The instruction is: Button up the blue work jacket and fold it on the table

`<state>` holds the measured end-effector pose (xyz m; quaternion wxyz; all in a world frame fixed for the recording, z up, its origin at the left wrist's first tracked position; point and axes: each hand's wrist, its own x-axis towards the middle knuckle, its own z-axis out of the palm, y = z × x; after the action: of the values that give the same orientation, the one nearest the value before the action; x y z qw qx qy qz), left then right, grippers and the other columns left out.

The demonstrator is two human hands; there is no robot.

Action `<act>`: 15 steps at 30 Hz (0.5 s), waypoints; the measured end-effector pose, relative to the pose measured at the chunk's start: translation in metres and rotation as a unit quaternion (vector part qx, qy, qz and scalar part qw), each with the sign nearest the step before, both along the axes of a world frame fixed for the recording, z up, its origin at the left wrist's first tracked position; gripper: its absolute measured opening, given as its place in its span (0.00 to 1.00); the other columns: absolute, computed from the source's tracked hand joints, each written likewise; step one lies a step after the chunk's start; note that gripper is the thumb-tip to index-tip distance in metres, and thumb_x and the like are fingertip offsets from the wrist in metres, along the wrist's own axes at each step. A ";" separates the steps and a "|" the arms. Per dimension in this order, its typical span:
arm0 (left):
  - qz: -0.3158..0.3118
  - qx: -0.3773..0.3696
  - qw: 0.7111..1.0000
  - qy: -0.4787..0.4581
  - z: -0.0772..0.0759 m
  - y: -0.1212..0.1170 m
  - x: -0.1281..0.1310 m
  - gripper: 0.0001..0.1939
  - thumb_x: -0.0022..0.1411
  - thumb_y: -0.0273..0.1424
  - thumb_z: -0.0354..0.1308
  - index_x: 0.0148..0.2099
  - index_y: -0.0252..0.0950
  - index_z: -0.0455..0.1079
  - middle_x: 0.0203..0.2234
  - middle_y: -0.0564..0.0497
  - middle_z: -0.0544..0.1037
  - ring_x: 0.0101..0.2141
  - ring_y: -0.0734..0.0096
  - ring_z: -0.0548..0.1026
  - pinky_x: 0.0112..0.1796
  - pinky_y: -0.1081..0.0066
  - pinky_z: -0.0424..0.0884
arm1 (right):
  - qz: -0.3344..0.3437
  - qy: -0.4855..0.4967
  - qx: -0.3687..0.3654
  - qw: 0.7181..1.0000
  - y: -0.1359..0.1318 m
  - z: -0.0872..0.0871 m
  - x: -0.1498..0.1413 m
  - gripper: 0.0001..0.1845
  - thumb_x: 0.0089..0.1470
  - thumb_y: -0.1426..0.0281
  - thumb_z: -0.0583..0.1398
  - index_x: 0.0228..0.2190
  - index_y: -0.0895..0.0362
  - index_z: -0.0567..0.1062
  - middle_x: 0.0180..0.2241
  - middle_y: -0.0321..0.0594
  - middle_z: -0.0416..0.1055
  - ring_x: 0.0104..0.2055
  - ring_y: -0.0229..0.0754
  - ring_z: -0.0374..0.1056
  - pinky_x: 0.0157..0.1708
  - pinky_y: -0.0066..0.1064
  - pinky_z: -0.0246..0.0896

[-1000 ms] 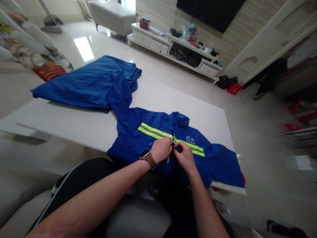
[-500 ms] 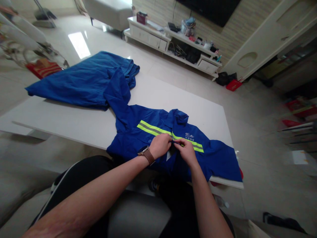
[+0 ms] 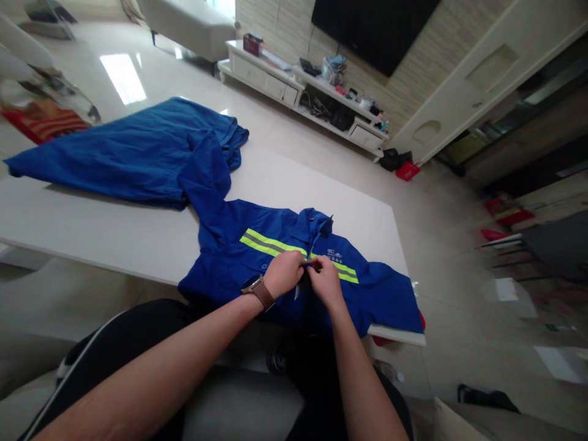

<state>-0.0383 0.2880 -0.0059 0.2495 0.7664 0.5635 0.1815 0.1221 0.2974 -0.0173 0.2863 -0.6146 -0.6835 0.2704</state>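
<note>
A blue work jacket (image 3: pixel 271 217) with a yellow-green and grey reflective stripe lies spread on the white table (image 3: pixel 362 217), collar pointing away from me. My left hand (image 3: pixel 285 272), with a watch on its wrist, pinches the jacket's front edge just below the stripe. Right beside it my right hand (image 3: pixel 326 280) pinches the facing front edge, and the fingertips of both hands nearly meet. What exactly lies between the fingertips is too small to make out. Below the hands the front parts in a small gap. White lettering shows on the chest to the right.
Another blue garment (image 3: pixel 133 153) lies heaped on the table's left part, against the jacket's sleeve. Beyond the table stands a low white TV cabinet (image 3: pixel 261 76) with various items on it. A red bag (image 3: pixel 408 171) sits on the floor near the cabinet's end.
The camera view has shifted, so everything appears further left. The jacket's collar lies flatter and its front edges sit closer together at the neck. Both hands keep their pinch on the front.
</note>
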 end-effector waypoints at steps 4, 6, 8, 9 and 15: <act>0.006 -0.005 1.000 0.006 0.001 0.002 -0.002 0.13 0.65 0.26 0.51 0.40 0.35 0.78 0.39 0.42 0.80 0.42 0.60 0.77 0.47 0.65 0.71 | 0.006 -0.040 0.027 0.999 -0.002 0.000 -0.005 0.03 0.49 0.73 0.57 0.28 0.55 0.72 0.33 0.39 0.70 0.37 0.43 0.66 0.40 0.32 0.60; -0.001 -0.004 1.000 0.011 0.003 0.001 -0.002 0.13 0.65 0.25 0.50 0.40 0.35 0.78 0.39 0.42 0.80 0.43 0.61 0.77 0.48 0.66 0.71 | 0.010 -0.035 0.028 0.999 -0.004 -0.002 -0.003 0.04 0.51 0.72 0.57 0.29 0.55 0.73 0.34 0.39 0.70 0.40 0.43 0.67 0.42 0.33 0.61; -0.006 -0.010 1.000 0.020 0.004 0.000 -0.002 0.13 0.65 0.25 0.51 0.40 0.35 0.78 0.39 0.42 0.80 0.43 0.61 0.77 0.47 0.66 0.71 | 0.010 -0.028 0.022 0.999 -0.007 -0.005 0.002 0.04 0.52 0.71 0.58 0.30 0.55 0.74 0.36 0.39 0.70 0.40 0.43 0.67 0.42 0.33 0.61; -0.008 -0.014 1.000 0.024 0.004 -0.001 -0.001 0.13 0.65 0.25 0.51 0.40 0.35 0.78 0.39 0.42 0.80 0.43 0.60 0.77 0.48 0.66 0.71 | 0.009 -0.026 0.016 0.999 -0.008 -0.006 0.004 0.04 0.52 0.71 0.58 0.30 0.55 0.74 0.36 0.39 0.70 0.39 0.43 0.67 0.42 0.33 0.62; -0.005 -0.013 1.000 0.028 0.002 0.001 0.003 0.12 0.63 0.26 0.53 0.38 0.34 0.79 0.37 0.40 0.80 0.42 0.58 0.78 0.46 0.64 0.72 | -0.002 -0.019 0.010 1.000 -0.008 -0.013 0.010 0.03 0.51 0.71 0.58 0.29 0.55 0.73 0.34 0.39 0.71 0.39 0.43 0.68 0.42 0.33 0.61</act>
<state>-0.0354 0.2892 -0.0043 0.2448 0.7708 0.5683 0.1516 0.1322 0.2890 -0.0303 0.2799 -0.6182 -0.6901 0.2513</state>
